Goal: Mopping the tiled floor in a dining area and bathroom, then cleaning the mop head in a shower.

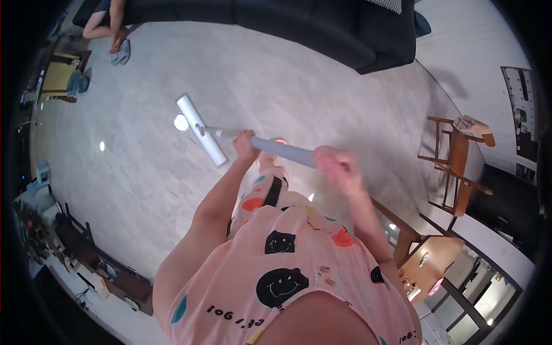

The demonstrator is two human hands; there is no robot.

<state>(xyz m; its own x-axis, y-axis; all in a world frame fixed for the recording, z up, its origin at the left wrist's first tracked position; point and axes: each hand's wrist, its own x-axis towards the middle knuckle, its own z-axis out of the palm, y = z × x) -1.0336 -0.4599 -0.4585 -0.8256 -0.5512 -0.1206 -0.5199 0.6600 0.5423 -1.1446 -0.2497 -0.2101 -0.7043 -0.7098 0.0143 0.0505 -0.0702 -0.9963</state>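
Observation:
My left hand (245, 145) is wrapped around the lower part of a mop's grey and white pole (282, 151). Higher up, my right hand (340, 169), blurred, grips the thick grey end of the same pole. The pole slants away to the left and joins a long white flat mop head (201, 129) at a small grey joint. That head rests on the grey marble-look floor (142, 181), beside a bright round light reflection. Whatever lies under the mop head is hidden. One of my feet shows just behind the pole.
A black sofa (297, 26) runs along the far side. At upper left a seated person's legs (113, 26) end in grey slippers (120, 52). Wooden chairs (459, 155) stand at right, near a wooden table (431, 258). A yellow-seated chair (60, 77) and a light-blue stool (41, 177) are left.

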